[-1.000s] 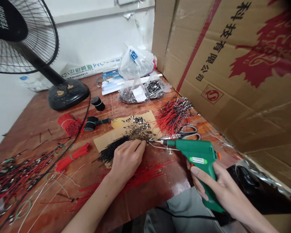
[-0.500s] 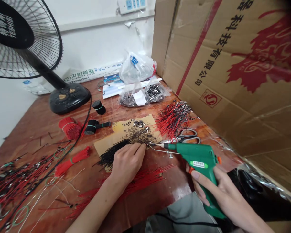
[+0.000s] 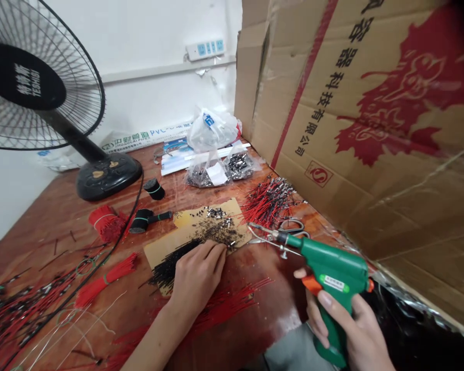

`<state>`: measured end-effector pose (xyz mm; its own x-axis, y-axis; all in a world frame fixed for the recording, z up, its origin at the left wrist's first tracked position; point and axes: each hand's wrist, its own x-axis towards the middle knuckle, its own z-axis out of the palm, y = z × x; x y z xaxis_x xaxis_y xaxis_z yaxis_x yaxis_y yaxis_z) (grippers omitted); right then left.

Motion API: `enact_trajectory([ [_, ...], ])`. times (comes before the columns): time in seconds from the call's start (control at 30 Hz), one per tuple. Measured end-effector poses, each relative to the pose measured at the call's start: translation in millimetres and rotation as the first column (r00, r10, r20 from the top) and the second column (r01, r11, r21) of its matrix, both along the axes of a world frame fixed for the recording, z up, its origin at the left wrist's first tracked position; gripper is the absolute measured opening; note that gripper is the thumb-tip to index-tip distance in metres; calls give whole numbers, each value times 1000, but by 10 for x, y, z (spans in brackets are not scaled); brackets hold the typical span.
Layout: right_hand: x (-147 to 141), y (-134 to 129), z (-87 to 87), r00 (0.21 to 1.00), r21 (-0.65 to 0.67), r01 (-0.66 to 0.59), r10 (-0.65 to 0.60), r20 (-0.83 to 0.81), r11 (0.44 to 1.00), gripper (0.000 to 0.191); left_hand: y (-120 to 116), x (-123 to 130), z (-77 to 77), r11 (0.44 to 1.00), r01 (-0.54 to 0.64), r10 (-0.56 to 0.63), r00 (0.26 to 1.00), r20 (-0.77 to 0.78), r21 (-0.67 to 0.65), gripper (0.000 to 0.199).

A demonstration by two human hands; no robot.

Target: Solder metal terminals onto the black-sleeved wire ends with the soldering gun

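Observation:
My right hand (image 3: 355,324) is wrapped round the grip of a green soldering gun (image 3: 334,265), with fingers by its orange trigger. The gun's metal tip points left, raised above the table and apart from my left hand. My left hand (image 3: 199,270) rests at the edge of a cardboard sheet (image 3: 235,207), its fingers closed and pointing down. What they pinch, if anything, is hidden. Black wires (image 3: 174,264) lie on the cardboard beside that hand, with dark crumbs and small metal-and-black pieces (image 3: 216,212) behind. Loose red wires (image 3: 235,301) lie under and right of my left forearm.
Scissors (image 3: 292,226) lie behind the gun, near a heap of red wires with metal ends (image 3: 268,198). A big carton (image 3: 294,103) walls off the right. At the back left stands a fan (image 3: 108,175); its cable crosses the table. Bags of small parts (image 3: 239,164) sit behind.
The soldering gun has moved right, its tip drawing away from my left fingertips. My left hand remains closed at the cardboard edge. The whole view has tilted upward slightly.

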<state>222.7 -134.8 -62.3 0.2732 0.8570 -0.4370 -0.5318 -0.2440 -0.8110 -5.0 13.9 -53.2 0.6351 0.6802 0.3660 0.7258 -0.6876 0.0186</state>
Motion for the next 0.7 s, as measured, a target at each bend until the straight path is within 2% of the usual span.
enact_trajectory([
  [0.1, -103, 14, -31, 974, 65, 203, -195, -113, 977, 37, 30, -20, -14, 997, 12, -6, 997, 76, -79, 12],
  [0.23, -176, 81, -38, 933, 109, 317, -289, -215, 942, 33, 116, 75, 105, 991, 17, 8, 982, 190, -132, 10],
  [0.33, -188, 110, -24, 917, 146, 360, -320, -238, 921, 36, 257, 340, 265, 990, 37, -3, 971, 241, -136, 11],
  [0.43, -200, 115, -15, 913, 151, 381, -345, -220, 912, 42, 491, 763, 363, 992, 37, 3, 951, 311, -123, 14],
  [0.5, -211, 117, -21, 910, 153, 394, -361, -205, 906, 45, 667, 1062, 366, 992, 39, 6, 937, 350, -121, 17],
  [0.6, -214, 120, -54, 910, 161, 398, -366, -193, 903, 45, 871, 1378, 320, 988, 73, -31, 954, 297, -133, 21],
  [0.7, -191, 119, -103, 924, 151, 359, -329, -195, 921, 45, 942, 1385, 292, 979, 94, -38, 956, 290, -179, 23],
])
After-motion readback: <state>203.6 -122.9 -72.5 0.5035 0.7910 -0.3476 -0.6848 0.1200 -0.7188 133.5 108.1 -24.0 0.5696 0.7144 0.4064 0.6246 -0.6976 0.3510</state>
